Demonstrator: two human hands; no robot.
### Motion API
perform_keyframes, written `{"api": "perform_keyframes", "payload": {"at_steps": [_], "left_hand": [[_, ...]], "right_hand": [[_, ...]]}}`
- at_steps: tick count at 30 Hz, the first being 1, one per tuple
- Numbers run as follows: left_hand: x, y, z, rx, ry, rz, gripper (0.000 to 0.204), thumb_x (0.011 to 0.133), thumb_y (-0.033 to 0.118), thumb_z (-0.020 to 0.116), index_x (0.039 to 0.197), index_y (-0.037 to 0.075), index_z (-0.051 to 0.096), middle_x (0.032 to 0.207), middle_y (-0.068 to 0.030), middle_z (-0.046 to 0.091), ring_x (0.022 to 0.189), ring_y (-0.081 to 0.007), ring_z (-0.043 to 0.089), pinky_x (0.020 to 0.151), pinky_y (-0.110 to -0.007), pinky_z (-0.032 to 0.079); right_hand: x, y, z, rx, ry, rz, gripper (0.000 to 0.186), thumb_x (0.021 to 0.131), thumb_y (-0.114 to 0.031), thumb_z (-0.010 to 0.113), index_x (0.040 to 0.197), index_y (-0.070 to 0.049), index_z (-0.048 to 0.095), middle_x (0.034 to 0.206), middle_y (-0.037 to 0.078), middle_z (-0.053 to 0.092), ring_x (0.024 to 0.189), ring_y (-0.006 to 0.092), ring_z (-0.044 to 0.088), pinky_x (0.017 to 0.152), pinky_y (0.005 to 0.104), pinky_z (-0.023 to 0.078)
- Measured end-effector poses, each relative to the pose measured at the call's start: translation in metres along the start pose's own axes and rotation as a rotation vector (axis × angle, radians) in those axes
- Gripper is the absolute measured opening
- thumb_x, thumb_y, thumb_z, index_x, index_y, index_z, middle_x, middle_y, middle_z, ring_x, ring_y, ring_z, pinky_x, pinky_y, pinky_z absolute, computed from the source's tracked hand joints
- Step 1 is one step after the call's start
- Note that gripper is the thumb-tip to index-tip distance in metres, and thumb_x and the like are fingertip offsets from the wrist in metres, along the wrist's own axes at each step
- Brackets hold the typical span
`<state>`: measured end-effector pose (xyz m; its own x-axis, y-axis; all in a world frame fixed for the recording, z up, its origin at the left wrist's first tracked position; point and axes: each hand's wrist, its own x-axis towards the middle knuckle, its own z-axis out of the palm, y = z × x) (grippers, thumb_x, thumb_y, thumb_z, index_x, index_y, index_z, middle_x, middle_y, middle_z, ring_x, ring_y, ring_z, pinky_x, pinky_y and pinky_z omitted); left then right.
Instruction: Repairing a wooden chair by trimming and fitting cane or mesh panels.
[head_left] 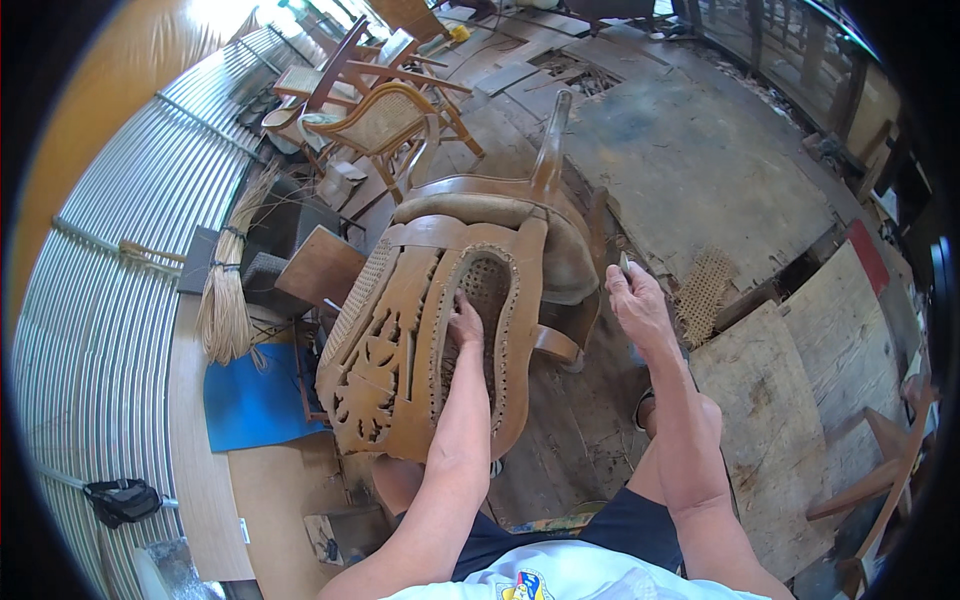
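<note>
A carved wooden chair (425,350) lies tipped in front of me, its legs pointing away. Its back has a scrollwork cutout and a long oval opening edged with a row of small holes. Woven cane (485,283) shows inside the opening. My left hand (466,322) reaches into that opening near the cane; its fingers are mostly hidden. To the right of the chair, raised and apart from it, my right hand (638,300) is closed around a small pale pointed tool (625,264). The tool's exact kind is too small to make out.
A torn piece of cane webbing (705,292) lies on the floor at right, beside plywood sheets (765,390). Bundled cane strands (228,300) hang at left over dark boxes, near a blue sheet (255,400). Other chairs (380,120) are piled at the back left.
</note>
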<state>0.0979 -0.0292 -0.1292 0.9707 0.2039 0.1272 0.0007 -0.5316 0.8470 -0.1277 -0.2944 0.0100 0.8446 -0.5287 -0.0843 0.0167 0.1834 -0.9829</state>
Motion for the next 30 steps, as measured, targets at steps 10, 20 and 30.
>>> {"api": "perform_keyframes", "payload": {"at_steps": [10,20,30], "left_hand": [[-0.019,0.038,0.001,0.013,-0.023,0.023,0.065,0.106,0.049,0.032,0.146,-0.001,0.044,0.149,-0.0239,0.046,0.138,-0.0392,0.042,0.114,-0.042,0.032],[-0.025,0.047,0.002,0.103,-0.114,-0.22,0.075,0.104,0.058,0.027,0.142,-0.003,0.048,0.148,-0.0258,0.045,0.138,-0.0404,0.042,0.114,-0.042,0.032],[-0.012,0.021,-0.006,-0.167,0.022,0.026,0.068,0.099,0.046,0.057,0.147,-0.001,0.043,0.152,-0.0202,0.045,0.141,-0.0344,0.04,0.117,-0.04,0.029]], "right_hand": [[-0.002,0.001,-0.009,-0.019,0.03,0.01,0.024,0.104,-0.026,0.056,0.089,-0.008,0.058,0.07,-0.01,0.041,0.061,0.0021,0.034,0.052,0.0231,0.028],[-0.001,0.006,0.002,-0.089,0.015,0.069,0.024,0.103,-0.026,0.058,0.09,-0.006,0.058,0.069,-0.009,0.041,0.062,0.0032,0.035,0.054,0.0247,0.03],[0.002,0.006,0.001,-0.086,0.002,0.047,0.027,0.103,-0.029,0.059,0.09,-0.005,0.057,0.071,-0.008,0.04,0.066,0.0049,0.034,0.057,0.026,0.031]]}}
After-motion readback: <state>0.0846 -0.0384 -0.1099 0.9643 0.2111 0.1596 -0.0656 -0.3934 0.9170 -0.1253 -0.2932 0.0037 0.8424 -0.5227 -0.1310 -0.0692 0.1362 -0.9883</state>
